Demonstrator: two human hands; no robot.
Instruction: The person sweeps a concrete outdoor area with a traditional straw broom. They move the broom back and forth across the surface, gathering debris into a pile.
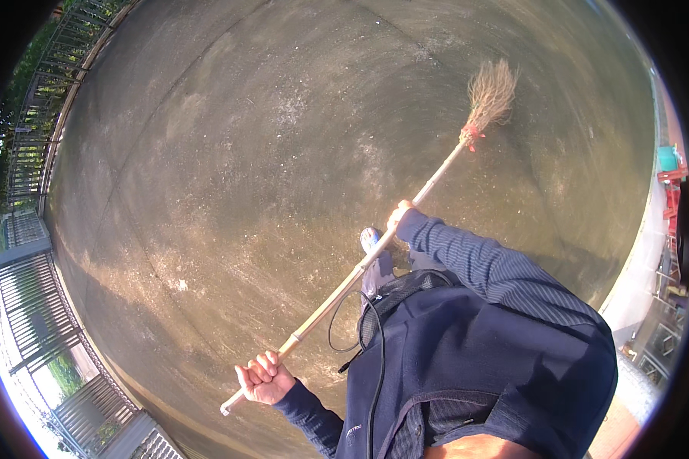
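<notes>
A broom of dry twigs (492, 94) with a long bamboo handle (333, 298) slants across the view. Near the handle's top end, at the lower left, my left hand (264, 378) is closed around the bamboo, and a short stub sticks out past it. Farther down the handle, close to my sleeve cuff, my right hand (401, 215) also grips it. Red ties (471, 135) bind the twigs to the handle. The twig head is at the upper right, over the concrete ground (293, 172); whether it touches cannot be told.
Small pale bits lie scattered over the ground. My foot in a sandal (370, 238) shows under the handle. A metal fence (31, 143) and a barred gate (37, 310) run along the left. At the right edge are a teal container (668, 158) and red objects. A black cable (382, 367) hangs at my front.
</notes>
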